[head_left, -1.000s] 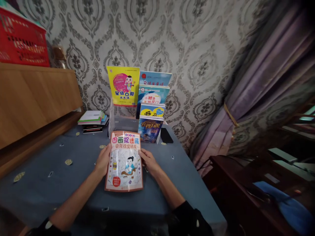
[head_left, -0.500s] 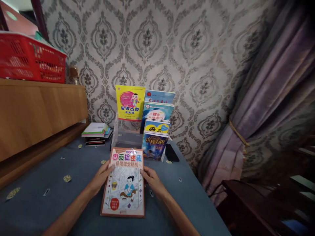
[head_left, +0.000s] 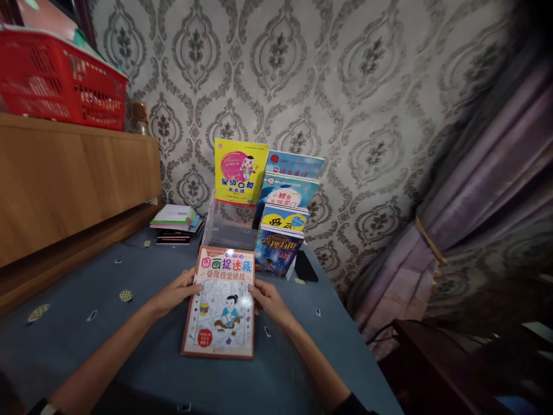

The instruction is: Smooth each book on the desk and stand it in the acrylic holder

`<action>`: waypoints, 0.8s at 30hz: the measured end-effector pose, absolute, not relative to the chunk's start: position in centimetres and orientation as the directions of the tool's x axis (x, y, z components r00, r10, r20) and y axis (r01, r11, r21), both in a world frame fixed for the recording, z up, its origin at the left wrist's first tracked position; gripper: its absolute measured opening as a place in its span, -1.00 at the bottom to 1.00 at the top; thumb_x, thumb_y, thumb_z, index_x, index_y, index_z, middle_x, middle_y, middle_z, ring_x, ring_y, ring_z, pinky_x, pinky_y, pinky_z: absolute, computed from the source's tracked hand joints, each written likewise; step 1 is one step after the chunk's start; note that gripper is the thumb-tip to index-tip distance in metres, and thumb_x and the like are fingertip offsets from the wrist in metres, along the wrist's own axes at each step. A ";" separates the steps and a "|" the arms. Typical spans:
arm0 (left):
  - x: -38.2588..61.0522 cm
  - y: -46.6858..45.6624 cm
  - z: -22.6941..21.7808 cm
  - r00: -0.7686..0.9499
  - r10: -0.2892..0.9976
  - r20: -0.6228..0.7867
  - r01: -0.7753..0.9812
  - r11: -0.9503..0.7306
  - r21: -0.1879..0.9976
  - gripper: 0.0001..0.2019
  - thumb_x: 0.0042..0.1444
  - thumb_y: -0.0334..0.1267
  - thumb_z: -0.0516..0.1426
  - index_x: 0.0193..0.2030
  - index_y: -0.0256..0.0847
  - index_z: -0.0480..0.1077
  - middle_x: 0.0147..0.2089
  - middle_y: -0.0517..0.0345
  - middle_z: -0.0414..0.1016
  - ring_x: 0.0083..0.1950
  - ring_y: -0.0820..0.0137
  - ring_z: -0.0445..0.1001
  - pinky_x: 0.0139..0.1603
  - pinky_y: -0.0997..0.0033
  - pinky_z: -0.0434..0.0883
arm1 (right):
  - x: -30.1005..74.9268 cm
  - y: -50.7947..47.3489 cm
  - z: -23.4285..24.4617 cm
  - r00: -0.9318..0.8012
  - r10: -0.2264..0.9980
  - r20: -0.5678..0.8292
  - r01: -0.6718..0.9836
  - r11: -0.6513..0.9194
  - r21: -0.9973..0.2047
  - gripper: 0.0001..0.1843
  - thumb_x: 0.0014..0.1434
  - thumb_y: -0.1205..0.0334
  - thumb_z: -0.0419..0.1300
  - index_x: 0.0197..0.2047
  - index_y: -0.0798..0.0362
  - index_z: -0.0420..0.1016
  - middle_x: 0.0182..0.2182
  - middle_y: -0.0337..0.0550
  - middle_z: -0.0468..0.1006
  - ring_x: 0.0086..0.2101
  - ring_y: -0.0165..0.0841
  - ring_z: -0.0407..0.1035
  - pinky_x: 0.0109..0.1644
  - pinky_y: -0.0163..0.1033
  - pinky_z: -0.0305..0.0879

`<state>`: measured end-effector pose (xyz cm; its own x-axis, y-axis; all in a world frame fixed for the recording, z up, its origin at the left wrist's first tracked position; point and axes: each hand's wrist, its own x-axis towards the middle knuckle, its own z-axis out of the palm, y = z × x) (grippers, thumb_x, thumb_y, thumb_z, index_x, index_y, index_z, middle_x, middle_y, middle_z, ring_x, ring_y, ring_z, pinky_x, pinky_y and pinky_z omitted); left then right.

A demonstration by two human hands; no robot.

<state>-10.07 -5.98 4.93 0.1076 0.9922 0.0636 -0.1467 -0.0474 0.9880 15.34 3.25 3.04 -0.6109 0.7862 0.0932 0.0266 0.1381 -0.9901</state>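
Note:
Between my two hands is a picture book (head_left: 221,305) with an orange border and a cartoon child on its cover. My left hand (head_left: 179,290) grips its left edge, thumb on the cover and fingers behind. My right hand (head_left: 268,300) grips the right edge the same way. The book's top end overlaps the front of a clear stepped book stand (head_left: 209,222). On the stand's back left a yellow workbook (head_left: 239,173) stands upright. Blue children's books (head_left: 287,190) and a dark blue book (head_left: 279,251) are lined up in tiers on the right side.
A stack of books (head_left: 175,218) lies at the back left, beside a wooden cabinet (head_left: 78,178) bearing a red basket (head_left: 64,80). Right of the stand lies a black phone-like slab (head_left: 306,266). A purple curtain (head_left: 415,253) hangs beyond the right edge of the blue-covered table (head_left: 337,357).
Both hands have moved the picture book slightly forward toward the stand, and its cover looks more tilted. My view has shifted a little, so the background sits further right.

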 end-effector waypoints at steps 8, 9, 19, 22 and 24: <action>-12.8 1.7 16.2 -0.167 0.745 0.646 0.322 -0.578 0.750 -0.74 -0.04 -0.24 0.27 -0.17 -0.22 0.51 -0.13 0.01 0.59 -0.02 0.13 0.52 0.14 0.11 0.38 | 12.7 7.7 15.0 -0.347 0.654 0.672 0.149 0.746 -0.649 -0.67 0.22 -0.07 0.10 -0.26 0.02 0.46 -0.38 -0.16 0.51 -0.33 -0.28 0.35 -0.17 -0.17 0.36; -13.2 2.9 17.6 -0.196 0.676 0.710 0.387 -0.612 0.689 -0.78 0.01 -0.24 0.24 -0.18 -0.25 0.49 -0.14 0.01 0.59 -0.03 0.14 0.51 0.15 0.10 0.36 | 12.3 8.2 16.6 -0.298 0.617 0.728 0.185 0.786 -0.590 -0.68 0.24 -0.05 0.08 -0.25 0.02 0.46 -0.39 -0.16 0.51 -0.34 -0.29 0.35 -0.17 -0.16 0.35; -14.6 7.8 21.4 -0.022 0.618 0.786 0.389 -0.719 0.576 -0.66 0.07 -0.39 0.16 0.02 -0.29 0.40 0.00 -0.05 0.55 0.13 0.15 0.46 0.23 0.05 0.30 | 11.1 12.0 20.7 -0.342 0.526 0.778 0.197 0.850 -0.488 -0.68 0.27 0.03 0.05 -0.07 0.04 0.45 -0.24 -0.10 0.57 -0.23 -0.23 0.40 -0.11 -0.11 0.37; -15.2 6.7 19.9 0.012 0.742 0.670 0.333 -0.635 0.697 -0.62 0.00 -0.41 0.18 0.02 -0.27 0.42 -0.02 -0.06 0.56 0.05 0.14 0.51 0.11 0.09 0.40 | 11.8 11.9 19.0 -0.414 0.604 0.681 0.196 0.790 -0.581 -0.70 0.23 0.05 0.12 -0.09 0.05 0.48 -0.31 -0.11 0.58 -0.28 -0.23 0.42 -0.19 -0.14 0.39; -15.5 5.4 17.9 0.033 0.860 0.509 0.270 -0.498 0.824 -0.62 -0.07 -0.40 0.22 -0.03 -0.24 0.46 -0.08 -0.05 0.59 -0.04 0.12 0.55 -0.05 0.16 0.47 | 12.1 11.3 16.6 -0.466 0.663 0.586 0.167 0.716 -0.677 -0.71 0.18 0.05 0.16 -0.11 0.04 0.49 -0.34 -0.12 0.58 -0.33 -0.23 0.43 -0.27 -0.16 0.41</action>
<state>-15.54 5.35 17.94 0.0330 0.8602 0.5088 0.2699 -0.4978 0.8242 12.12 11.34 16.57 -0.4656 0.6629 0.5864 0.1669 0.7165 -0.6774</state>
